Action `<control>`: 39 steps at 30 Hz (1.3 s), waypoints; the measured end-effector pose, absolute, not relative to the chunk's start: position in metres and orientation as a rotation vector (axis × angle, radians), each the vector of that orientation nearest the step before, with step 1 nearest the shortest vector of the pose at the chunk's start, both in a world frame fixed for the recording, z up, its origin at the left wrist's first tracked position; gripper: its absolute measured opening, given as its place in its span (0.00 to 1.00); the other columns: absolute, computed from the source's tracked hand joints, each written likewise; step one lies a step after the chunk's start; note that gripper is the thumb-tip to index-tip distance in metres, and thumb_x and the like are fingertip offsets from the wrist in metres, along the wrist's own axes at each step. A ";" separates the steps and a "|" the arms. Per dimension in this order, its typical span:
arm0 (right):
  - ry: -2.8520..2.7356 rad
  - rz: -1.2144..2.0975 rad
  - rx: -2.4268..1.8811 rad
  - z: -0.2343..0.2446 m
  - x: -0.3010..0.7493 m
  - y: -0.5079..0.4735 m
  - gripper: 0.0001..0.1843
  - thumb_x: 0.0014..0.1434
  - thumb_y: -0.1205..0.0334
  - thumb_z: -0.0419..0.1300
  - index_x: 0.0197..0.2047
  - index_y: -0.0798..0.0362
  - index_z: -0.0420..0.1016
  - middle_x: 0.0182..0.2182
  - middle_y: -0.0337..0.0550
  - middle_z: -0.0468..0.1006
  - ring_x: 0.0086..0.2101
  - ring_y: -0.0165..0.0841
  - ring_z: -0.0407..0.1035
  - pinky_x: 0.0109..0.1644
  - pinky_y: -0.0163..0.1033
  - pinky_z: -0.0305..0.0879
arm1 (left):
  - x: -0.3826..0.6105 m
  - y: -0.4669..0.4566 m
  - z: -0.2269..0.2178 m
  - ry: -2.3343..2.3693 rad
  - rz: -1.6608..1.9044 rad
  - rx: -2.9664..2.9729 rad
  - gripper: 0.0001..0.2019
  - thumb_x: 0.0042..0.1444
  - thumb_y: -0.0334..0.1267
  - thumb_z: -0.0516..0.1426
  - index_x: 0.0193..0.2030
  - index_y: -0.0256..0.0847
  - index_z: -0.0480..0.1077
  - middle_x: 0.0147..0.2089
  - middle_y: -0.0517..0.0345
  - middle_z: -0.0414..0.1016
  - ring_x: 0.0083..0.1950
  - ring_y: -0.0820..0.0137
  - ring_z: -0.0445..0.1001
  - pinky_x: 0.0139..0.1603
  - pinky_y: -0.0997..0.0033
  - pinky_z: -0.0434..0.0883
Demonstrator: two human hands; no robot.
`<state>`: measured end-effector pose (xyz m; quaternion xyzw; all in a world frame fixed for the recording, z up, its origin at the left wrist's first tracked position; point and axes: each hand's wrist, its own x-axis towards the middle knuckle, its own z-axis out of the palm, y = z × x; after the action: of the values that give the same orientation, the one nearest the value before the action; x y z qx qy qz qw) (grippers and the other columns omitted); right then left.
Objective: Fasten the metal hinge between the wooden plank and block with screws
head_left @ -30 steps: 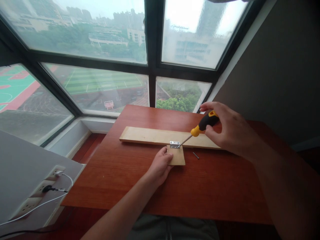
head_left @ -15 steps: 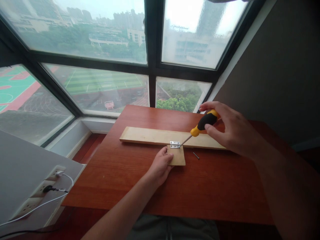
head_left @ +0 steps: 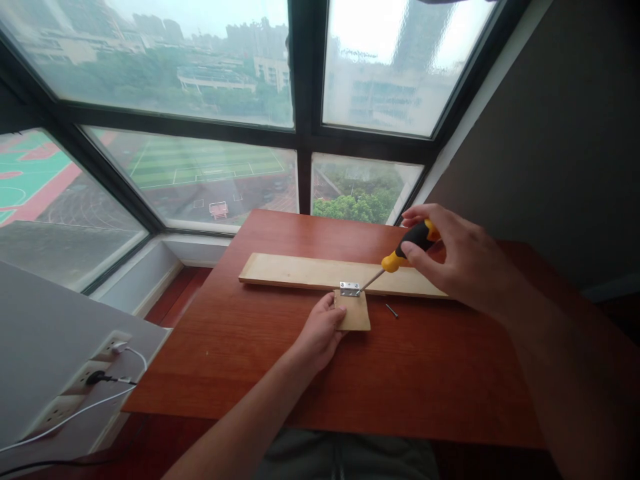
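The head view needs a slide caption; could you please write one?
The right hand holds a screwdriver to a metal hinge while the left hand grips a small board.

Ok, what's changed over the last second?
The right hand has shifted its thumb slightly left and toward the window, across the screwdriver handle. Nothing was picked up or let go. Otherwise the same: the left hand holds the small board, the screwdriver's tip is at the hinge, and the loose screw and long board lie where they were.
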<state>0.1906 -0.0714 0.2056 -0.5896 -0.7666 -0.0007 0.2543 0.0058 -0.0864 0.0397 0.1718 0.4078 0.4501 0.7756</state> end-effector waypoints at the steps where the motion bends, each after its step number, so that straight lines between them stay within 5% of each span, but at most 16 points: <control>1: -2.066 -0.025 -1.642 0.206 0.190 -0.071 0.18 0.58 0.55 0.59 0.51 0.48 0.71 0.41 0.44 0.79 0.33 0.38 0.73 0.38 0.45 0.68 | 0.006 -0.086 0.040 0.884 0.973 0.373 0.17 0.53 0.21 0.55 0.49 0.36 0.70 0.48 0.45 0.78 0.43 0.66 0.78 0.42 0.71 0.76; 4: -2.039 -0.045 -1.645 0.205 0.190 -0.070 0.15 0.59 0.55 0.57 0.49 0.48 0.72 0.37 0.43 0.79 0.33 0.39 0.73 0.38 0.45 0.67 | 0.006 -0.087 0.041 0.879 0.974 0.378 0.17 0.53 0.21 0.54 0.49 0.35 0.70 0.47 0.45 0.78 0.42 0.67 0.78 0.41 0.71 0.76; 9: -2.114 -0.001 -1.479 0.205 0.193 -0.073 0.22 0.54 0.66 0.58 0.53 0.49 0.67 0.48 0.47 0.75 0.43 0.40 0.71 0.45 0.43 0.68 | 0.006 -0.087 0.040 0.875 0.977 0.373 0.17 0.52 0.21 0.55 0.49 0.36 0.70 0.47 0.46 0.78 0.41 0.68 0.77 0.40 0.71 0.75; 15: -2.037 -0.158 -1.625 0.201 0.191 -0.069 0.16 0.59 0.54 0.58 0.48 0.49 0.70 0.41 0.46 0.77 0.36 0.40 0.72 0.40 0.46 0.67 | 0.006 -0.087 0.040 0.873 0.985 0.366 0.16 0.52 0.21 0.55 0.47 0.36 0.71 0.46 0.46 0.78 0.40 0.69 0.77 0.41 0.73 0.75; 22: -2.087 -0.028 -1.516 0.204 0.193 -0.073 0.22 0.52 0.66 0.57 0.52 0.50 0.68 0.48 0.47 0.76 0.40 0.40 0.72 0.42 0.44 0.68 | 0.005 -0.087 0.040 0.866 0.988 0.369 0.17 0.52 0.21 0.56 0.48 0.36 0.71 0.46 0.47 0.78 0.41 0.68 0.77 0.42 0.71 0.75; 30: -2.016 -0.059 -1.608 0.206 0.191 -0.071 0.12 0.59 0.56 0.57 0.45 0.49 0.73 0.38 0.46 0.79 0.34 0.41 0.73 0.39 0.47 0.68 | 0.005 -0.087 0.040 0.856 0.987 0.381 0.17 0.52 0.22 0.56 0.48 0.36 0.71 0.46 0.47 0.78 0.41 0.68 0.77 0.42 0.72 0.74; 35: -2.071 0.040 -1.491 0.207 0.193 -0.075 0.23 0.54 0.65 0.57 0.54 0.49 0.67 0.49 0.48 0.77 0.42 0.43 0.74 0.45 0.46 0.69 | 0.005 -0.087 0.039 0.868 0.983 0.377 0.17 0.52 0.22 0.56 0.48 0.36 0.71 0.46 0.47 0.78 0.40 0.69 0.77 0.41 0.73 0.74; 39: -2.090 0.004 -1.513 0.207 0.192 -0.074 0.22 0.58 0.59 0.58 0.56 0.48 0.66 0.50 0.48 0.76 0.47 0.45 0.72 0.50 0.49 0.67 | 0.005 -0.087 0.039 0.862 0.987 0.383 0.17 0.52 0.22 0.56 0.48 0.37 0.71 0.47 0.47 0.78 0.41 0.69 0.76 0.40 0.73 0.74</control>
<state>0.1920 -0.0743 0.2065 -0.5635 -0.7783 0.0016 0.2769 0.0051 -0.0870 0.0389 0.1771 0.3982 0.4559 0.7760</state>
